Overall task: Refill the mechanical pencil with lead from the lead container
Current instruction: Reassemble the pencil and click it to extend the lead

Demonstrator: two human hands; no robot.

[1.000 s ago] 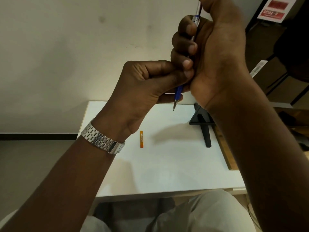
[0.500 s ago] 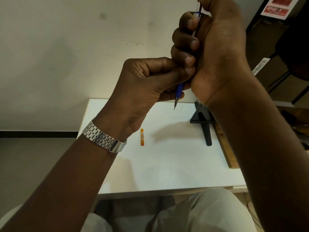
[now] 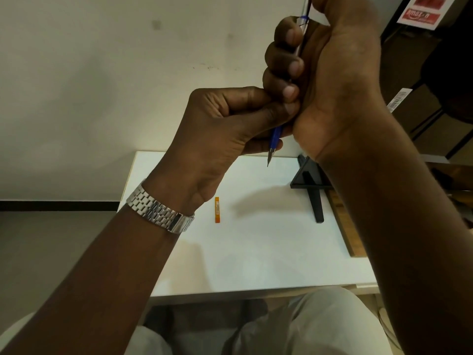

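Blue mechanical pencil (image 3: 276,136) held near-upright, tip down, above the surface (image 3: 256,252); right hand (image 3: 330,70) wraps its barrel, left hand (image 3: 222,131) pinches the lower end. Orange lead container (image 3: 217,210) lies below, lengthwise, nearer the left hand, untouched.

Brushed, glossy metal links on the watch band (image 3: 161,213); smooth matt white table (image 3: 256,252); wooden strip (image 3: 345,231) at right (grain visible); orange plastic lead container (image 3: 217,210).

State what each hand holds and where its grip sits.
The right hand wraps the mechanical pencil around its barrel; the left hand pinches the blue section near the tip.
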